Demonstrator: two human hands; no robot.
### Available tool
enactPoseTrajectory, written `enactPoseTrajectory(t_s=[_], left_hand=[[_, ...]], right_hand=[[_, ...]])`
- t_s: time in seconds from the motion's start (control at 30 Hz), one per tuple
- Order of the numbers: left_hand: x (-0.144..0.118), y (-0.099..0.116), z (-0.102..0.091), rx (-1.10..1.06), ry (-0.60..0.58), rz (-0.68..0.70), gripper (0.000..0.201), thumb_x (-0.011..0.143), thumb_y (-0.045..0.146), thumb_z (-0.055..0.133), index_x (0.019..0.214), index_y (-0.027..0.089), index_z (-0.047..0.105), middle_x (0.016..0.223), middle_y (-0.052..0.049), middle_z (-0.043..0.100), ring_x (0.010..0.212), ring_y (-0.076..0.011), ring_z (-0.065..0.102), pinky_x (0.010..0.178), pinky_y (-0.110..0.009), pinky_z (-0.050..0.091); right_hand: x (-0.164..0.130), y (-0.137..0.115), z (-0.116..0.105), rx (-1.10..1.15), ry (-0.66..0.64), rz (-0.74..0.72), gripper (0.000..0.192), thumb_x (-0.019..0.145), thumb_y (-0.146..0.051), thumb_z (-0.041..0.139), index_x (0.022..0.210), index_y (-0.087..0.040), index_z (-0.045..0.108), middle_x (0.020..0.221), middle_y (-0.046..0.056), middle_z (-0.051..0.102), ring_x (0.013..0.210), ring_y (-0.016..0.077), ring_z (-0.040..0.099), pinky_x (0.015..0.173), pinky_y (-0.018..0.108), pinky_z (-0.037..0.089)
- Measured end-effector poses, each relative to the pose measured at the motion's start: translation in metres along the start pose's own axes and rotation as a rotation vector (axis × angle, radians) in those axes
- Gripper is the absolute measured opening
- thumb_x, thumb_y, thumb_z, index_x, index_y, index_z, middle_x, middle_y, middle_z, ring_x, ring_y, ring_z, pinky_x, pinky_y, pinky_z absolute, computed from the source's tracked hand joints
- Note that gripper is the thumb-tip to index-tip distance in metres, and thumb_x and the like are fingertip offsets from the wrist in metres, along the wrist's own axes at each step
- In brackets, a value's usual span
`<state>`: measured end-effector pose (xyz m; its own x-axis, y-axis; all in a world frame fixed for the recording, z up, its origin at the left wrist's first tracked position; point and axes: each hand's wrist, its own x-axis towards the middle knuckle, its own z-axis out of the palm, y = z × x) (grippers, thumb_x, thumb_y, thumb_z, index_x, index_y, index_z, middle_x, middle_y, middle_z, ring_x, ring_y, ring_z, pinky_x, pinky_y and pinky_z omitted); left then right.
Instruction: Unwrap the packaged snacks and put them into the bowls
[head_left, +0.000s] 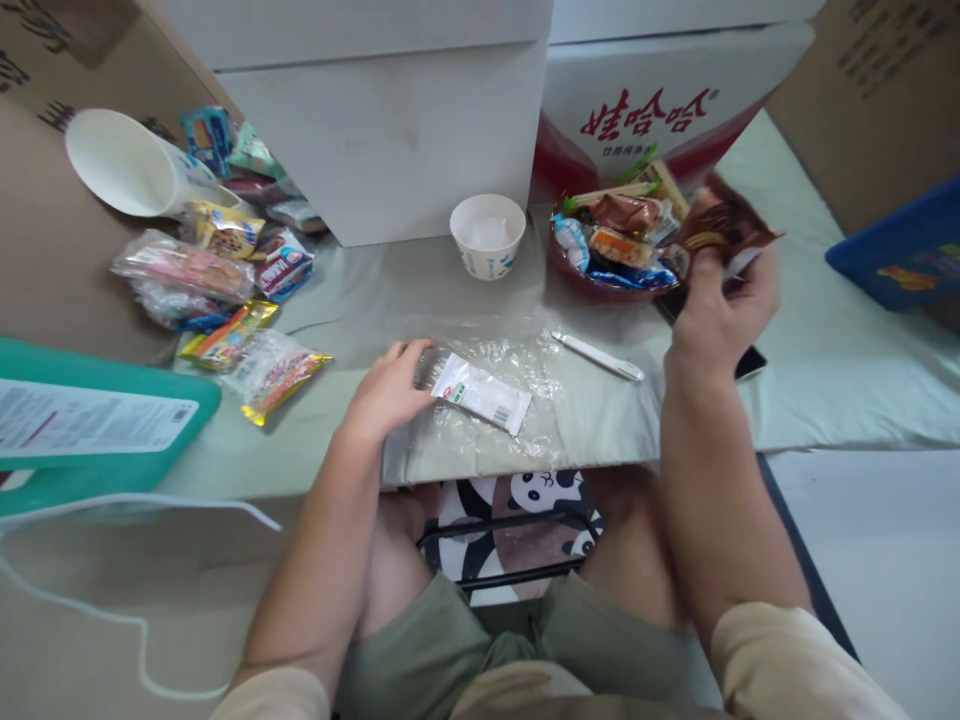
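Note:
In the head view, my right hand (pixel 724 300) pinches a brown snack packet (pixel 724 220) at the right side of a dark red bowl (pixel 607 293). That bowl is heaped with wrapped snacks. My left hand (pixel 394 390) lies on a clear plastic sheet (pixel 536 365), fingers and thumb apart, with the thumb tip beside a small white packet (pixel 484 393). Whether the thumb touches this packet I cannot tell. A white utility knife (pixel 598 357) rests at the sheet's right. Partly hidden behind my right wrist is a dark flat object (pixel 750 362).
A paper cup (pixel 487 240) stands before the white boxes (pixel 420 140). Several snack packets (pixel 225 260) and a tipped paper tub (pixel 124 165) lie at left, near a green jug (pixel 97 430) and a white cord (pixel 142 640). A blue package (pixel 900 250) is at right.

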<state>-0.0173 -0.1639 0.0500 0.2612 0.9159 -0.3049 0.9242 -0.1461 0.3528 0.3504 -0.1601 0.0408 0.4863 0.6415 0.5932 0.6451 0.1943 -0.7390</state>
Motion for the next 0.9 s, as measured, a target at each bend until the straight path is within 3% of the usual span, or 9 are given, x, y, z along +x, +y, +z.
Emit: enactPoseTrajectory(t_s=[0.1, 0.23, 0.37, 0.5, 0.57, 0.67, 0.73, 0.8, 0.9], left_hand=[[0.000, 0.002, -0.001, -0.005, -0.008, -0.015, 0.070, 0.081, 0.034, 0.066, 0.148, 0.023, 0.051, 0.143, -0.016, 0.056, 0.131, -0.0399, 0.060, 0.110, -0.050, 0.049], [0.001, 0.001, -0.002, 0.002, -0.014, -0.032, 0.067, 0.080, 0.033, 0.067, 0.145, 0.025, 0.054, 0.144, -0.014, 0.056, 0.131, -0.0383, 0.061, 0.111, -0.048, 0.050], [0.004, -0.001, -0.001, -0.010, -0.020, -0.036, 0.061, 0.078, 0.033, 0.069, 0.138, 0.023, 0.060, 0.144, -0.013, 0.056, 0.129, -0.0366, 0.062, 0.111, -0.046, 0.050], [0.005, -0.001, 0.000, -0.002, -0.035, -0.043, 0.063, 0.080, 0.035, 0.070, 0.139, 0.020, 0.059, 0.145, -0.013, 0.055, 0.129, -0.0340, 0.062, 0.113, -0.043, 0.048], [0.005, 0.000, 0.001, 0.008, -0.032, -0.037, 0.064, 0.079, 0.036, 0.071, 0.140, 0.019, 0.059, 0.144, -0.014, 0.055, 0.128, -0.0344, 0.063, 0.112, -0.044, 0.049], [0.005, 0.002, 0.001, 0.027, -0.019, -0.065, 0.064, 0.079, 0.035, 0.071, 0.140, 0.020, 0.059, 0.143, -0.014, 0.055, 0.125, -0.0355, 0.064, 0.110, -0.045, 0.050], [0.005, 0.004, 0.002, 0.031, -0.011, -0.090, 0.062, 0.080, 0.034, 0.069, 0.139, 0.020, 0.060, 0.142, -0.014, 0.055, 0.125, -0.0357, 0.064, 0.109, -0.045, 0.050], [0.006, 0.005, 0.003, 0.029, -0.008, -0.098, 0.060, 0.081, 0.034, 0.068, 0.139, 0.020, 0.060, 0.142, -0.015, 0.055, 0.124, -0.0359, 0.065, 0.109, -0.045, 0.050], [0.007, 0.004, 0.003, 0.027, -0.002, -0.094, 0.061, 0.081, 0.036, 0.067, 0.139, 0.020, 0.060, 0.141, -0.015, 0.056, 0.121, -0.0359, 0.066, 0.107, -0.046, 0.051]], right_hand=[[0.018, 0.024, 0.003, -0.061, 0.330, 0.119, 0.030, 0.087, -0.034, 0.065, 0.113, -0.020, 0.072, 0.101, 0.013, 0.062, 0.094, 0.0272, 0.060, 0.092, 0.048, 0.051], [0.024, 0.045, 0.012, -0.146, 0.286, 0.180, 0.058, 0.075, -0.024, 0.077, 0.131, -0.023, 0.063, 0.108, 0.012, 0.062, 0.085, 0.0236, 0.059, 0.081, 0.043, 0.054], [0.022, 0.048, 0.011, -0.256, 0.170, 0.096, 0.032, 0.084, -0.029, 0.066, 0.116, -0.026, 0.065, 0.112, 0.010, 0.061, 0.098, 0.0262, 0.062, 0.086, 0.047, 0.055], [0.001, 0.006, 0.009, -0.233, 0.264, 0.005, 0.021, 0.086, -0.026, 0.058, 0.106, -0.020, 0.064, 0.106, 0.013, 0.063, 0.098, 0.0256, 0.060, 0.087, 0.046, 0.053], [-0.026, -0.029, 0.015, -0.099, 0.088, -0.135, 0.014, 0.092, -0.028, 0.056, 0.100, -0.020, 0.064, 0.091, 0.008, 0.064, 0.080, 0.0209, 0.060, 0.077, 0.039, 0.052], [-0.079, -0.078, 0.033, 0.042, -0.678, -0.316, 0.022, 0.093, -0.031, 0.061, 0.111, -0.021, 0.067, 0.103, 0.008, 0.072, 0.091, 0.0219, 0.067, 0.084, 0.038, 0.055], [-0.108, -0.098, 0.046, -0.065, -1.017, -0.324, 0.045, 0.089, -0.037, 0.070, 0.131, -0.021, 0.064, 0.130, 0.013, 0.069, 0.114, 0.0319, 0.066, 0.098, 0.048, 0.053], [-0.124, -0.106, 0.058, -0.179, -1.153, -0.278, 0.051, 0.091, -0.033, 0.069, 0.140, -0.023, 0.060, 0.144, 0.015, 0.062, 0.127, 0.0359, 0.061, 0.105, 0.054, 0.050], [-0.121, -0.102, 0.066, -0.168, -1.188, -0.135, 0.049, 0.092, -0.024, 0.068, 0.140, -0.024, 0.061, 0.142, 0.014, 0.063, 0.129, 0.0311, 0.061, 0.109, 0.050, 0.050]])
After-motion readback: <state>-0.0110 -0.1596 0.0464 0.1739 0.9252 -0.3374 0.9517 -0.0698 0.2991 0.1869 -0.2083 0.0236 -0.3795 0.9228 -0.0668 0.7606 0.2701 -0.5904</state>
